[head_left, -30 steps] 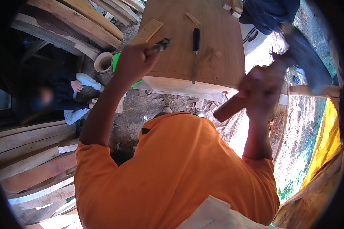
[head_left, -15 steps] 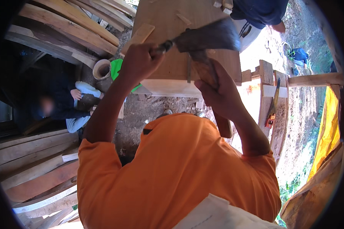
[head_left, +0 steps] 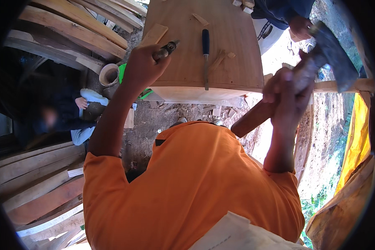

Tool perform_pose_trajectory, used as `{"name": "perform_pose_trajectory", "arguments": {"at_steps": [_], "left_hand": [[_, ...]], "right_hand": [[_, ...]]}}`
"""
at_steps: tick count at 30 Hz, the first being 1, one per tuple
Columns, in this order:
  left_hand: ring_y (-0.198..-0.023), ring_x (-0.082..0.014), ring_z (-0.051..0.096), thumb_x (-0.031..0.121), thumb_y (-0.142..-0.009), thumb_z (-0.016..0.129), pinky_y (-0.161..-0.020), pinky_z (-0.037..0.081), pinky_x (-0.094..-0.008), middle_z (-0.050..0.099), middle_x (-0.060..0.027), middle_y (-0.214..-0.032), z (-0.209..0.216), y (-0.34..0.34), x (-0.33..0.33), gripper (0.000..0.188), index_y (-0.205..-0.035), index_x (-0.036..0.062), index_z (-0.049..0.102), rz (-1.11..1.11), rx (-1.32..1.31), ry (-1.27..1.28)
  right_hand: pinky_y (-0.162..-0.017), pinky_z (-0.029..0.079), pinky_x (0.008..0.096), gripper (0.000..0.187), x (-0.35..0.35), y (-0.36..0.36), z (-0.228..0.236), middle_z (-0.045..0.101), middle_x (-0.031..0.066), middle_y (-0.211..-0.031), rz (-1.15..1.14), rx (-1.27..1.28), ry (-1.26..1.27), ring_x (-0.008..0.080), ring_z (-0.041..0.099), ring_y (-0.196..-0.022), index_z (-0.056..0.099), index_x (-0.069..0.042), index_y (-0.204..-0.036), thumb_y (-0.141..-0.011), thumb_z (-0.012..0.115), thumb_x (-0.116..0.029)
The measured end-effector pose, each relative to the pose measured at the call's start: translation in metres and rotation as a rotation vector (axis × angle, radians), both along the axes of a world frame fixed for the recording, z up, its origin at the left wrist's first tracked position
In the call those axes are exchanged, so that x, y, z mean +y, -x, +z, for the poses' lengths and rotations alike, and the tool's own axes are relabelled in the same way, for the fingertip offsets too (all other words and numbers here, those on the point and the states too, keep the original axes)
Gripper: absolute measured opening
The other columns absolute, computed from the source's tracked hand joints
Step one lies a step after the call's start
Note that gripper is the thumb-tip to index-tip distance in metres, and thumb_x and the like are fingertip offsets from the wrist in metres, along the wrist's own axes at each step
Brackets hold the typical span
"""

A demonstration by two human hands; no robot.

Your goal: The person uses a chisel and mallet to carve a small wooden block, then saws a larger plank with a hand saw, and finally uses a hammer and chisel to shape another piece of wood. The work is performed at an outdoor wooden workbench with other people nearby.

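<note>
My right hand point(head_left: 289, 89) is wrapped round the wooden handle of an axe point(head_left: 254, 118). The axe's broad dark blade hangs out to the right, past the bench. My left hand point(head_left: 148, 64) is closed on a short tool point(head_left: 167, 49) with a dark collar and a narrow metal tip; its kind is unclear. That hand is above the near left corner of a wooden workbench point(head_left: 179, 71). A blue-handled chisel point(head_left: 206, 46) lies on the bench, its blade toward me. Beside it are wood chips point(head_left: 218, 58).
Another person's hand point(head_left: 300, 28) is close to the axe head; whether they touch is unclear. A second person point(head_left: 77, 112) sits at the left. Planks point(head_left: 71, 25) are stacked left, near a round bucket point(head_left: 109, 75). A wooden rail point(head_left: 346, 85) and yellow sheet point(head_left: 354, 141) stand right.
My right hand has swung the axe from over the bench out to the right, uncovering the chisel. My left hand with its tool has shifted slightly left. The other person's hand has come into view.
</note>
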State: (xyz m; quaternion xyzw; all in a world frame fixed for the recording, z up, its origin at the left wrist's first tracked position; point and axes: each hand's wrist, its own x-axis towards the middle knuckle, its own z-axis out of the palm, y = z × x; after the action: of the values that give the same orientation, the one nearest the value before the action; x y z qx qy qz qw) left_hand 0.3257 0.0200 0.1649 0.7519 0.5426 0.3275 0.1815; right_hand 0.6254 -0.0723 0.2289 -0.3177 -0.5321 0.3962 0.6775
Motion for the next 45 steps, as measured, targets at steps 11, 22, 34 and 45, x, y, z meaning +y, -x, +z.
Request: {"name": "perform_pose_trajectory", "arguments": {"at_steps": [11,22,34,45], "left_hand": [[-0.054,-0.0346,0.060,0.023,-0.084,0.068,-0.054,0.046,-0.0424,0.057,-0.0155,-0.057,0.002,0.003,0.010,0.023,-0.072,0.0040,0.065,0.004,-0.040,0.005],[-0.057,-0.0126,0.058,0.020,-0.086,0.067,-0.056,0.046,-0.0331,0.060,-0.0098,-0.060,0.021,-0.020,0.016,0.020,-0.087,-0.0006,0.069,-0.084,0.001,0.017],[-0.048,-0.0051,0.037,0.015,-0.095,0.061,-0.044,0.029,-0.0216,0.045,0.0044,-0.064,0.044,-0.019,-0.006,0.012,-0.091,0.0128,0.049,-0.344,-1.103,0.700],[-0.042,-0.0065,0.030,0.046,-0.104,0.047,-0.038,0.027,-0.0244,0.038,0.0037,-0.062,-0.007,-0.023,-0.098,0.044,-0.129,0.0098,0.052,-0.236,-1.443,0.785]], "right_hand": [[-0.041,0.041,0.0222,0.024,0.004,0.001,-0.002,0.054,0.0028,-0.069,-0.081,-0.144,0.071,0.0077,0.050,-0.050,0.045,-0.003,-0.121,-0.100,0.055,-0.010],[-0.040,0.044,0.0220,0.041,0.017,0.003,-0.008,0.058,0.0048,-0.077,-0.081,0.011,0.058,0.0094,0.052,-0.050,0.043,-0.002,-0.134,-0.096,0.056,-0.004],[-0.043,0.045,0.0232,0.063,0.008,0.016,0.004,0.054,0.0013,-0.068,0.077,-0.134,0.431,0.0091,0.052,-0.050,0.031,-0.007,-0.149,-0.092,0.057,-0.002],[-0.046,0.043,0.0202,0.054,0.000,0.024,-0.023,0.054,0.0010,-0.071,0.113,-0.356,0.532,0.0060,0.050,-0.051,0.036,0.001,-0.145,-0.096,0.057,-0.004]]}}
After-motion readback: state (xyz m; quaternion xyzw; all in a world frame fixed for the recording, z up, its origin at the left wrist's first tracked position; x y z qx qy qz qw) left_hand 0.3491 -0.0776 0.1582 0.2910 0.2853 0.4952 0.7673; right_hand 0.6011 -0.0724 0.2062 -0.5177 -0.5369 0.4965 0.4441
